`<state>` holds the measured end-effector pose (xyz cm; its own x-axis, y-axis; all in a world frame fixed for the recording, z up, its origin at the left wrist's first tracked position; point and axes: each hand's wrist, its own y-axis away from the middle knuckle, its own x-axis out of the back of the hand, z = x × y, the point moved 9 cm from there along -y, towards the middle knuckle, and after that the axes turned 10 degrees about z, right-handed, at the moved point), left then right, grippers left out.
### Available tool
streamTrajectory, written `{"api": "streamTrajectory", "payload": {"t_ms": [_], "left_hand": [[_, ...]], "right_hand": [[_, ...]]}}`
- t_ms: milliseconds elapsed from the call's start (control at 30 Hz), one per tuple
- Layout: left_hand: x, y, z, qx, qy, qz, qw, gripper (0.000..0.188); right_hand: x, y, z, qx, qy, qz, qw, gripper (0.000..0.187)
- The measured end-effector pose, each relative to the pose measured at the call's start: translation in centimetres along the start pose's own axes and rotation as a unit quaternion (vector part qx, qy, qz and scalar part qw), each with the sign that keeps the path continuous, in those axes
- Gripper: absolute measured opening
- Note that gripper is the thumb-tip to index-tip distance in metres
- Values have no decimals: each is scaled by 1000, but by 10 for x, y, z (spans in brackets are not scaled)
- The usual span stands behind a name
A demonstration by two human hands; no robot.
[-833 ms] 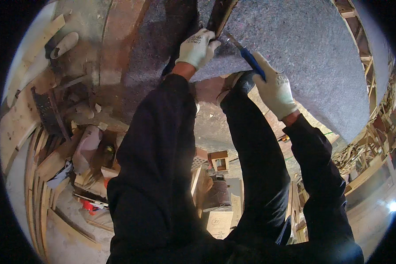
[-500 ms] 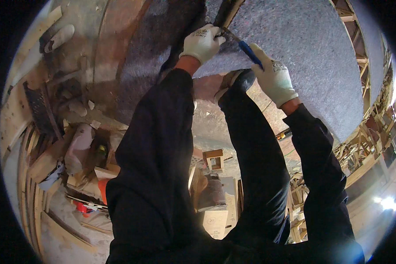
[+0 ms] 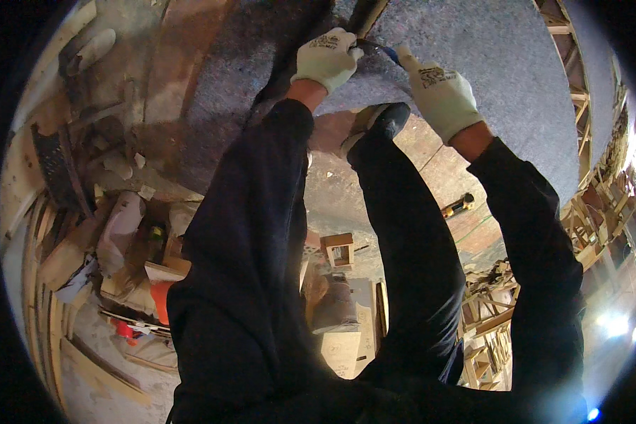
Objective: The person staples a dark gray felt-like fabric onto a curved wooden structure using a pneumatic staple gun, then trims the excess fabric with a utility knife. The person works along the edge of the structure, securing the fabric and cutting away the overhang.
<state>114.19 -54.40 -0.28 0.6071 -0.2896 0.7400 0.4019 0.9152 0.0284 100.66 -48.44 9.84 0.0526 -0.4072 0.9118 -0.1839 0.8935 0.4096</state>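
Note:
A grey speckled felt-like sheet (image 3: 502, 85) spreads across a large curved form before me. My right hand (image 3: 443, 97), in a white glove, is closed round the blue handle of a slim tool (image 3: 391, 54). The tool's dark metal shaft or blade points left toward my other hand; its exact kind is hard to make out. My left hand (image 3: 326, 59), also gloved, has its fingers curled at the sheet's edge beside the tool's tip. What those fingers pinch is hidden. A wooden strip (image 3: 372, 18) shows in a dark gap just beyond them.
My shoe (image 3: 381, 124) is beneath the sheet's near edge. A yellow-and-black tool (image 3: 459, 205) lies on the floor, with a small wooden box (image 3: 338, 251) farther back. Scrap wood (image 3: 491, 311) is piled at right; boards (image 3: 102, 364) and debris lie at left.
My right hand has moved forward, away from my body, and now covers most of the blue handle. The tool lies flatter. My left hand has stayed nearly in place.

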Motion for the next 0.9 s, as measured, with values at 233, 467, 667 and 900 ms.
{"api": "streamTrajectory", "payload": {"t_ms": [233, 467, 667, 900], "left_hand": [[2, -1, 3, 23, -51, -23, 998, 35], [0, 6, 6, 72, -96, -61, 991, 33], [7, 8, 6, 56, -75, 19, 995, 28], [6, 7, 9, 2, -115, 81, 990, 23]], "right_hand": [[2, -10, -16, 63, 21, -22, 998, 56], [11, 0, -14, 15, 9, -46, 999, 58], [20, 1, -12, -14, 4, -59, 998, 54], [17, -18, -12, 36, 60, -61, 996, 47]]}}
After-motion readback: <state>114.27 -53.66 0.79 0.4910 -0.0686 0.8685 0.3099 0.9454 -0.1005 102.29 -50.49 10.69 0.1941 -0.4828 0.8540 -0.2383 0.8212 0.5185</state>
